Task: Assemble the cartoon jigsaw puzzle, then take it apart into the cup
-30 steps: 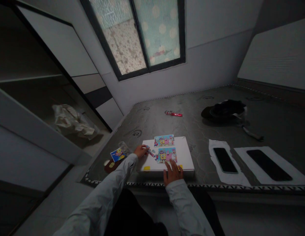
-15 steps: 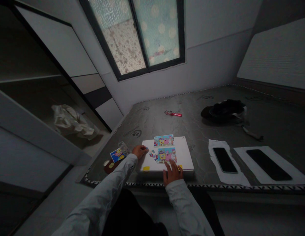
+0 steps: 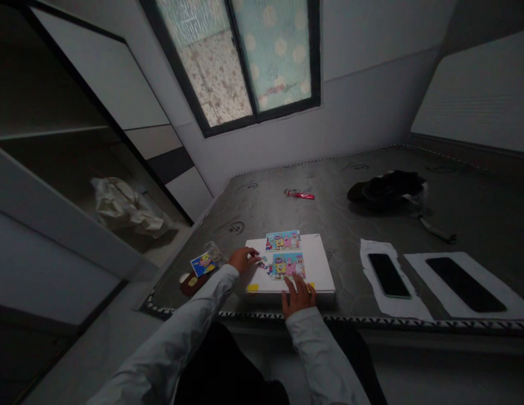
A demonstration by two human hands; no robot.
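Arranging pieces seems underway beside left fingers, hold unclear; picture apparently steadied by spread right fingers; careful alignment is needed.

Your left hand and right hand are bare; creased, pale grey sleeves reach your wrists, and black legwear shows at bottom centre.

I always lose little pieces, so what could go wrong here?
The left hand could knock the loose pieces beside it off the white box. The lower picture might shift, with the right hand at its near edge. The box sits near the mattress edge, so a bump might spill things.
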